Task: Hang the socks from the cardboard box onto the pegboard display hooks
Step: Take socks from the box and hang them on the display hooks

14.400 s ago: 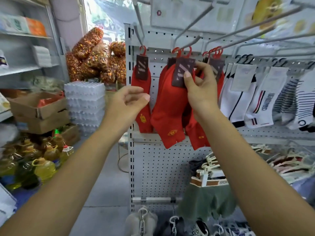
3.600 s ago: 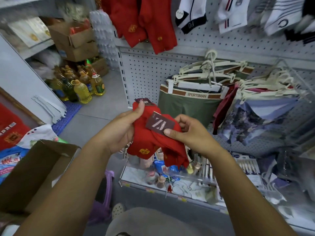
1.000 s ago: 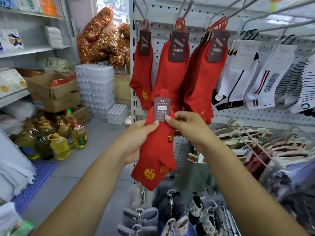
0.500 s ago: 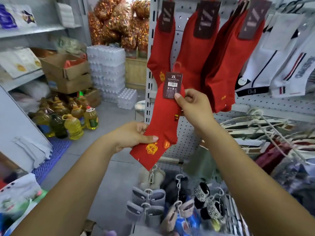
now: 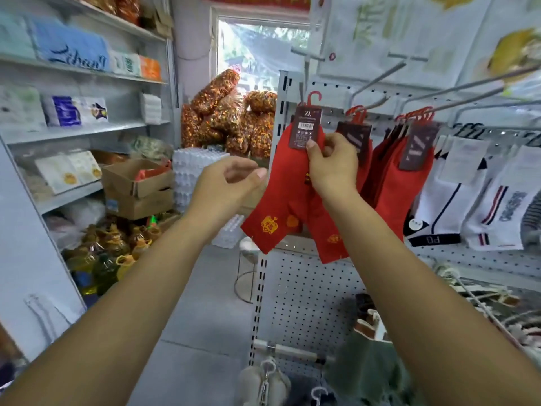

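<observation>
Pinching the red socks (image 5: 281, 200) with the right hand (image 5: 330, 165), thumb pressing the lower corner of the dark card label (image 5: 306, 128), the other fingers curling behind it. Letting the pair dangle below the pinch, toes splaying left and right and showing gold emblems. Reading "ZL" at the top of that label, with a white barcode strip just under it; finding the smaller print beneath too fine to make out. Raising the label's red plastic hook (image 5: 313, 98) straight above the pinch; failing to tell whether it is catching on anything. Hovering the left hand (image 5: 228, 183) just left of the pinch, fingers loosely curling round nothing, thumb apart from them, fingertips near the sock's edge.

Facing the white pegboard (image 5: 307, 288) behind the grip, with metal prongs (image 5: 377, 80) jutting out above and right of it. Seeing more hanging red socks (image 5: 392, 186) right of the grip, labels bearing pale slanted stripes. Seeing white socks (image 5: 445, 194) further right, one showing letters like "PD" on a black band.

Looking well left of the grip: stacked cardboard boxes (image 5: 137, 183), oil bottles (image 5: 111, 253) below them, orange patterned bags (image 5: 228, 118) behind, and a blue shelf pack (image 5: 73, 54) with cursive script too blurred for reading.
</observation>
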The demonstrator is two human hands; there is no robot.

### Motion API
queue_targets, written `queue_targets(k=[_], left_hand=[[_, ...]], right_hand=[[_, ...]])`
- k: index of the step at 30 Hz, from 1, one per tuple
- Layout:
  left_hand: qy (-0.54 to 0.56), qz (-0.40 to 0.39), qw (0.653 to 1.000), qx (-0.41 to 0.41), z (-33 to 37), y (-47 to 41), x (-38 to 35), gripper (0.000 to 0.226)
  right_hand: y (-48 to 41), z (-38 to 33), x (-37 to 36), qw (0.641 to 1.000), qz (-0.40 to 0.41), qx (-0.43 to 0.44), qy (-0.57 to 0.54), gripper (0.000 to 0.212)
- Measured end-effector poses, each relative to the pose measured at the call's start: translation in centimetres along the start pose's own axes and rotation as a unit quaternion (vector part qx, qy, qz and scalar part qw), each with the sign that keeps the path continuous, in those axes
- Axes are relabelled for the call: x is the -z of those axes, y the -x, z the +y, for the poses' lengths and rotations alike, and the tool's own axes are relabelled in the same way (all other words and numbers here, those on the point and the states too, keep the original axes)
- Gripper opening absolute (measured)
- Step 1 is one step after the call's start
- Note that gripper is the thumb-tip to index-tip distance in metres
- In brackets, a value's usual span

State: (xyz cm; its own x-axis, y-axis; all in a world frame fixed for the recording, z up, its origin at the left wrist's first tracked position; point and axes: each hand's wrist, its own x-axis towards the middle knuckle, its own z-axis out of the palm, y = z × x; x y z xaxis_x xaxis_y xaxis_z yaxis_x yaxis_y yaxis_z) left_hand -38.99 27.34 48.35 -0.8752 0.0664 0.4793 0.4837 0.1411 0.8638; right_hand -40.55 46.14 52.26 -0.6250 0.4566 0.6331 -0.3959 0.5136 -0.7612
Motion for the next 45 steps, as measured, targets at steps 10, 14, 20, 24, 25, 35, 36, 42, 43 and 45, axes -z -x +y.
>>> queue_targets(k=[10,14,20,24,25,35,36,42,43,45], left_hand=[[0.015,0.035,0.979,-0.198,8.0,-4.6,-1.9,0.035],[0.004,0.014,0.971,-0.238,8.6,-5.7,-2.2,0.016],[-0.011,0.005,0.971,-0.241,8.2,-5.3,-1.0,0.012],[-0.069,-0.028,0.996,-0.056,5.5,-3.8,-1.3,0.013],[-0.041,-0.065,0.997,0.000,4.8,-3.4,-1.7,0.023],[0.224,-0.118,0.963,0.096,2.7,-3.2,-2.4,0.029],[0.231,-0.133,0.959,0.096,2.8,-3.3,-2.5,0.030],[0.124,-0.159,0.976,0.082,4.1,-3.4,-2.7,0.032],[0.063,-0.130,0.988,0.060,4.4,-3.6,-2.6,0.029],[-0.012,-0.042,0.999,-0.005,5.2,-3.8,-2.2,0.015]], right_hand=[[-0.4,0.9,0.4,0.995,-0.023,-0.002,0.092,0.011],[-0.1,1.3,0.4,0.987,-0.093,0.006,0.134,0.010],[-0.9,-0.1,0.9,0.991,-0.098,-0.016,0.085,0.016],[2.2,-0.1,1.1,0.997,-0.077,-0.008,-0.011,0.017],[3.0,-0.2,1.1,0.995,-0.090,-0.006,-0.035,0.018],[3.2,-0.6,2.5,0.975,-0.151,-0.060,-0.154,0.026],[2.9,-0.6,2.6,0.974,-0.150,-0.076,-0.150,0.032],[2.4,-1.2,2.9,0.962,-0.175,-0.082,-0.195,0.019],[2.3,-1.3,3.0,0.964,-0.160,-0.085,-0.197,0.018],[1.7,-1.5,3.2,0.967,-0.132,-0.098,-0.193,0.019]])
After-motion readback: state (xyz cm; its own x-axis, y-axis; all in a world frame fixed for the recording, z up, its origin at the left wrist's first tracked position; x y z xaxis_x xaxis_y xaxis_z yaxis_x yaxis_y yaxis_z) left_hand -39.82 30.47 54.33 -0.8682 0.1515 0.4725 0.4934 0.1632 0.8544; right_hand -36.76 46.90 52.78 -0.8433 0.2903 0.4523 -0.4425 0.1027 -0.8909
